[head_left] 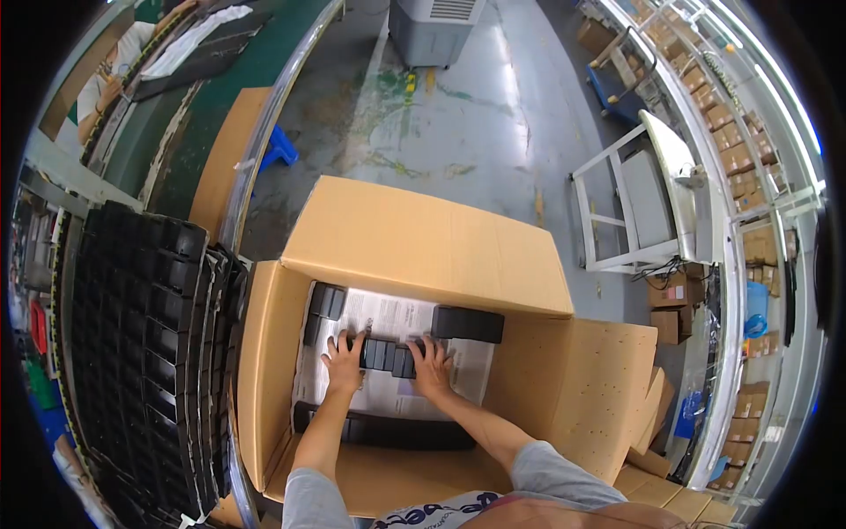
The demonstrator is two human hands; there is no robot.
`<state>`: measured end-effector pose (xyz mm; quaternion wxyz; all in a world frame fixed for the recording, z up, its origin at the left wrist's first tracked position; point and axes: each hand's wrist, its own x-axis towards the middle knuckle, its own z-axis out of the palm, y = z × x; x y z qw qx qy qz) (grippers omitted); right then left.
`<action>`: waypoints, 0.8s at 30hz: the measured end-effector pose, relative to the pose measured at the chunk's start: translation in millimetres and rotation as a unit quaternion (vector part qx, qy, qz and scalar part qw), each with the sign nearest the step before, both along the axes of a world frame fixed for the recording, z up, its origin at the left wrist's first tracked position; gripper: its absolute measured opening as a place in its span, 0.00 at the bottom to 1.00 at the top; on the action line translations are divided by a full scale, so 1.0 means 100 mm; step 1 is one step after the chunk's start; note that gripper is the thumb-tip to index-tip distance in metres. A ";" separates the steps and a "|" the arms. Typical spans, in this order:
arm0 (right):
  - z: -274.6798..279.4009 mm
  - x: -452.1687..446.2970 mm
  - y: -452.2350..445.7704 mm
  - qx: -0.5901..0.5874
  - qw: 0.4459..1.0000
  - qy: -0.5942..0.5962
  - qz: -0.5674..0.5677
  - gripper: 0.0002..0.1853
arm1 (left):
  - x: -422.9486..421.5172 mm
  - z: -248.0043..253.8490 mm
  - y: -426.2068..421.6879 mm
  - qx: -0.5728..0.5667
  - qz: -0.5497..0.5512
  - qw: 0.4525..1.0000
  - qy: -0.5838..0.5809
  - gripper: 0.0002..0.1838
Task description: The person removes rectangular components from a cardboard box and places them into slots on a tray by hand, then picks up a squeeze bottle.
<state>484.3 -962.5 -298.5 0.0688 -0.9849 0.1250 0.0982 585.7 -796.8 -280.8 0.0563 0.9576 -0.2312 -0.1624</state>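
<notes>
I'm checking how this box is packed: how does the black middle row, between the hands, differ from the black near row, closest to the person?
The middle row is shorter; the near row is much longer. The middle row has the left hand and right hand at its ends; the near row has neither hand on it. Both are black and inside the box.

Short row of black rectangular blocks (388, 358), ends gripped, lined up crosswise over middle of carton; whether raised or resting, can't tell. Open-top brown cardboard carton (432, 238), upright, flaps folded outward. Black pieces (326, 302) in carton's far left corner. Black bundle (467, 324) by carton's far wall, toward right, lying lengthwise along it. Long black row (388, 430) near carton's near wall, roughly parallel to it, dark, detail unclear.
</notes>
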 end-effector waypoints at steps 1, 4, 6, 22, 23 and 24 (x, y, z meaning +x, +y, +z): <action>-0.01 0.02 0.00 0.026 1.000 0.012 -0.011 0.42 | 0.01 -0.05 -0.03 0.001 0.016 0.999 0.030 0.46; -0.02 0.06 0.07 0.109 0.992 0.051 -0.038 0.43 | 0.01 -0.21 -0.05 0.009 0.067 0.990 0.121 0.45; -0.01 -0.02 0.13 0.111 0.992 0.051 -0.044 0.43 | -0.10 -0.23 -0.04 0.011 0.083 0.988 0.134 0.44; 1.34 -0.36 0.03 0.094 0.993 -0.073 -0.023 0.41 | -0.59 1.30 -0.11 -0.064 0.124 0.988 0.063 0.39; 1.62 -0.36 0.05 0.082 0.993 -0.081 -0.028 0.41 | -0.64 1.46 -0.09 -0.083 0.126 0.988 0.033 0.40; 1.87 -0.34 0.06 0.070 0.993 -0.089 -0.030 0.41 | -0.68 1.62 -0.07 -0.102 0.130 0.986 0.002 0.40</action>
